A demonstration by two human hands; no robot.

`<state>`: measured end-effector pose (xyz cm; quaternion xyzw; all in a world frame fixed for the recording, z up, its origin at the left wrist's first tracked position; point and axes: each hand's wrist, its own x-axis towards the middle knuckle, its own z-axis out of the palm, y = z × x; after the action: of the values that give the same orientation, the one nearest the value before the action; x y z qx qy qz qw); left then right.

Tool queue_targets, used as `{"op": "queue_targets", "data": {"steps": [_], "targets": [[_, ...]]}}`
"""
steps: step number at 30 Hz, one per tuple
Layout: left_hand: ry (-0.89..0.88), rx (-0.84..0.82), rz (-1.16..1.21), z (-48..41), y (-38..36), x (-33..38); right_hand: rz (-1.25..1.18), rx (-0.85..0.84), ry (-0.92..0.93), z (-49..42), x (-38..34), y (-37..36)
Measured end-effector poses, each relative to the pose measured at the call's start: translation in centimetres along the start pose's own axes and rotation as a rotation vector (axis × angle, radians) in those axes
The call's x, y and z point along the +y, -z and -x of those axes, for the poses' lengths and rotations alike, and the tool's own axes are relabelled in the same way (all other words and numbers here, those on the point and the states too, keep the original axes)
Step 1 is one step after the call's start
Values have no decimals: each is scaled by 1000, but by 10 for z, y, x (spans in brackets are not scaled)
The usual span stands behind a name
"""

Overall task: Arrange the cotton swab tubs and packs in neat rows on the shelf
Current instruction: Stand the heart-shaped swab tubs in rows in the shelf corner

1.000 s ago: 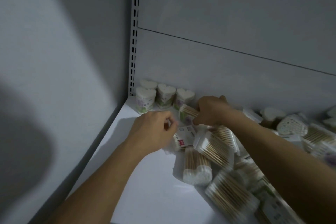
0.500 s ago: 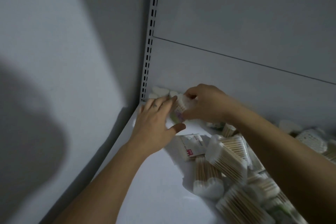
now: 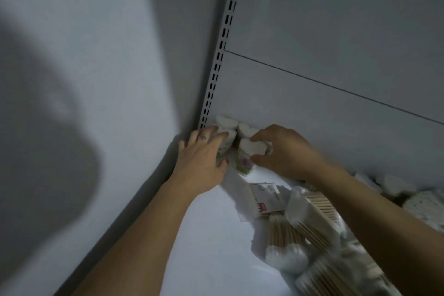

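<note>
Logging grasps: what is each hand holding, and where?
The right hand grips a heart-shaped tub around its lid; the left hand only rests straight fingers against the neighbouring tub.

Both arms reach forward; left hand (image 3: pixel 200 156) lies straight-fingered, right hand (image 3: pixel 287 154) pinches a heart-lidded tub (image 3: pixel 252 148).

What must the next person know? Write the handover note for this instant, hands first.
Left hand: fingers lie fairly straight against the front-left white heart-lidded plastic tub in the shelf corner.
Right hand: pinches the front-right heart-lidded tub at its lid, beside the first.
Done: two more heart tubs stand behind them against the back panel, making a block of four.
To do: the clear packs of wooden-stick swabs, the flat white box with a red mark and further heart tubs lie jumbled on the right of the white shelf.
</note>
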<state>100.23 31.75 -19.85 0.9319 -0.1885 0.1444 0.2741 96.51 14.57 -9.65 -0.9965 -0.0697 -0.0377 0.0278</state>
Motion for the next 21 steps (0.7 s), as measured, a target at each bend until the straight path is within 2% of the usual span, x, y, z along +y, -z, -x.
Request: {"op": "queue_targets", "data": {"steps": [4, 13, 19, 21], "targets": [[-4, 1, -10, -2, -3, 1, 83, -26, 128, 8, -5, -17], [-28, -22, 35, -4, -3, 1, 58, -45, 171, -4, -8, -19], [-40, -39, 33, -1, -2, 2, -9, -93, 102, 5, -10, -12], [-63, -1, 25, 1, 0, 8, -30, -55, 27, 19, -13, -2]]}}
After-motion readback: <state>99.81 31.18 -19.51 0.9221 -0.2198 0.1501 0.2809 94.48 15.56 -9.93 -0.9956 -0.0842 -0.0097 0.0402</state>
